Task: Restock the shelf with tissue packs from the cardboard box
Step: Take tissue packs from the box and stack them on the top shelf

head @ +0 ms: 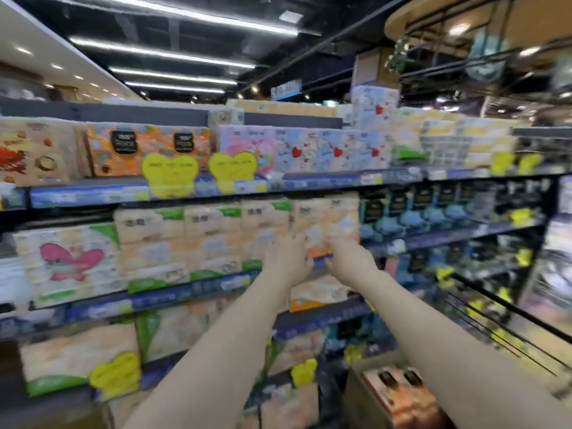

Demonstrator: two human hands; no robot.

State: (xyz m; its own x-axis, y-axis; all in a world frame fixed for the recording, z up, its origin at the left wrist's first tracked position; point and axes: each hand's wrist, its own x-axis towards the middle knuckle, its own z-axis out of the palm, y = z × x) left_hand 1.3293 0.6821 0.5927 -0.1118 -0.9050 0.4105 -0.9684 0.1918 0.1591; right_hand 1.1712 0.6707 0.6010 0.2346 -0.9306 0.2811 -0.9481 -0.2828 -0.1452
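Both my arms reach forward to the middle shelf (173,292). My left hand (286,260) and my right hand (348,258) lie with straight fingers against the lower front of a peach and white tissue pack (325,224) that stands at the right end of a row of similar packs. The frame is blurred, so finger detail is unclear. At the bottom right stands the cardboard box (359,394), open, with orange tissue packs (399,394) inside.
Shelves above and below hold many tissue packs, with yellow heart-shaped price tags (170,174) hanging from the edges. Dark packaged goods (433,212) fill the shelves to the right. A floor aisle runs along the far right.
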